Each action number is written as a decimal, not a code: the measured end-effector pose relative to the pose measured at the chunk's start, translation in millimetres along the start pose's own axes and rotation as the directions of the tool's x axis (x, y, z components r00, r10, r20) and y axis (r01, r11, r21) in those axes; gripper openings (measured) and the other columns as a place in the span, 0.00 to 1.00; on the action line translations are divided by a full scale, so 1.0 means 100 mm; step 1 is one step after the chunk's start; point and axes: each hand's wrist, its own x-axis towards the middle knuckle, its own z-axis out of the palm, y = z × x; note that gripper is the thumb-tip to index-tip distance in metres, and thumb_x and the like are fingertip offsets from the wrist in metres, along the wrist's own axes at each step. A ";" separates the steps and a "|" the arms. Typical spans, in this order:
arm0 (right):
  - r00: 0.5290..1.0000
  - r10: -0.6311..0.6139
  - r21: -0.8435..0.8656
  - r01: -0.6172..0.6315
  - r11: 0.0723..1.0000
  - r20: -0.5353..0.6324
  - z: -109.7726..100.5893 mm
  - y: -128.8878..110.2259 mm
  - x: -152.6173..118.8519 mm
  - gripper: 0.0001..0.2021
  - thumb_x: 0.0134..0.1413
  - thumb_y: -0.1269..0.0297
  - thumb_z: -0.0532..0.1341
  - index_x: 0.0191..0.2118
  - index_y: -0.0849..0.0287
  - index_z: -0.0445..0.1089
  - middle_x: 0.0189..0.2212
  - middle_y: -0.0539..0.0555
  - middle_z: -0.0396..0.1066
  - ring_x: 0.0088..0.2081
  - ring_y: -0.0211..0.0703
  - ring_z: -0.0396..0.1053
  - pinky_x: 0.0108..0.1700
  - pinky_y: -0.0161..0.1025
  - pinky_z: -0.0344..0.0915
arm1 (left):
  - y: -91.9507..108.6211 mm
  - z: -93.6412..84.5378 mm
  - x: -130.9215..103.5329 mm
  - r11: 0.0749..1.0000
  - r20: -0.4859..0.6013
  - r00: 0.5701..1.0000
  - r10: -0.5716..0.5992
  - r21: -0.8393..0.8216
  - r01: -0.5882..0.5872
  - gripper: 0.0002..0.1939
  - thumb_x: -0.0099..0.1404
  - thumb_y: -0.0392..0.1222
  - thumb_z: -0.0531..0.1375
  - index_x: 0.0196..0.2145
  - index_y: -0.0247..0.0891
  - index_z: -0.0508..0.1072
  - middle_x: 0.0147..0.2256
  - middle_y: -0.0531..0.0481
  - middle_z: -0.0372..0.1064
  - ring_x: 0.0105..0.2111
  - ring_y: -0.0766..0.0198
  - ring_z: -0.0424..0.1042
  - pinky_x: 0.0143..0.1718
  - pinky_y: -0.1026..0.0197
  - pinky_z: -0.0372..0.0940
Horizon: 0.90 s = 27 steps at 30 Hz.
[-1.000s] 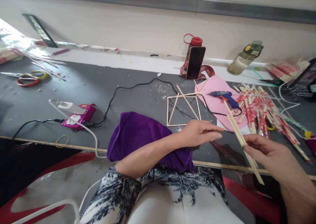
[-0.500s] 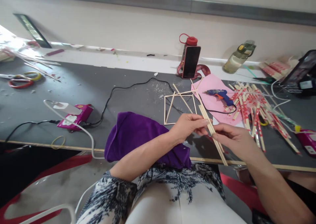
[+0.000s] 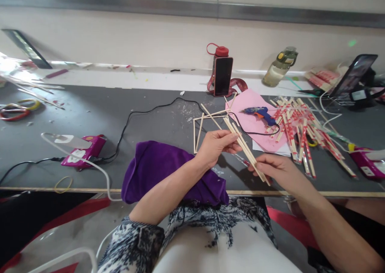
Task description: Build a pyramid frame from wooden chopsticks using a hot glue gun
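Several pale wooden sticks (image 3: 244, 147) form a slanting bundle between my hands. My left hand (image 3: 219, 145) is closed round their upper part. Lower down, my right hand (image 3: 268, 168) pinches the bundle near its bottom ends. Just behind my left hand, a frame of thin sticks (image 3: 195, 134) lies on the grey table, with other sticks crossing over it. A blue glue gun (image 3: 262, 114) rests on pink paper (image 3: 251, 100) to the right. Under my left forearm is a purple cloth (image 3: 162, 168).
Sticks in red-and-white wrappers (image 3: 300, 132) are heaped at the right. A red-capped bottle (image 3: 221, 51) with a phone (image 3: 223, 76) before it and a green bottle (image 3: 279, 66) stand at the back. Purple power strips (image 3: 98, 144) and cables lie on the grey table (image 3: 156, 124).
My hands and the bundle have moved left in view. My right hand has slid down towards the lower ends of the sticks, farther from my left hand. The whole view has shifted slightly.
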 end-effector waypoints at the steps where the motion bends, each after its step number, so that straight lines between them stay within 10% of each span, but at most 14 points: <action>1: 1.000 0.022 0.039 -0.022 0.999 0.011 0.01 0.01 0.01 0.14 0.54 0.53 0.58 0.35 0.58 0.72 0.27 0.50 0.71 0.25 0.36 0.62 0.26 0.32 0.58 | 0.00 0.01 0.00 1.000 -0.001 1.000 0.007 0.014 -0.007 0.15 0.51 0.48 0.67 0.30 0.31 0.75 0.23 0.50 0.73 0.23 0.69 0.73 0.25 0.69 0.67; 21: 0.986 -0.078 -0.049 0.071 0.996 -0.148 0.09 -0.10 0.08 0.17 0.53 0.50 0.59 0.42 0.56 0.75 0.25 0.50 0.73 0.24 0.37 0.67 0.23 0.32 0.61 | -0.01 0.06 -0.06 0.999 0.020 1.000 -0.004 0.041 0.003 0.20 0.52 0.51 0.66 0.35 0.30 0.77 0.22 0.47 0.73 0.22 0.69 0.72 0.25 0.69 0.66; 27: 0.956 -0.068 0.425 0.189 0.885 -0.284 0.13 0.06 0.11 0.20 0.57 0.49 0.55 0.50 0.53 0.70 0.41 0.54 0.75 0.41 0.46 0.73 0.39 0.40 0.69 | 0.14 0.00 -0.05 0.990 -0.123 0.982 0.143 0.022 -0.142 0.17 0.53 0.50 0.65 0.35 0.33 0.77 0.23 0.49 0.74 0.22 0.68 0.73 0.25 0.69 0.67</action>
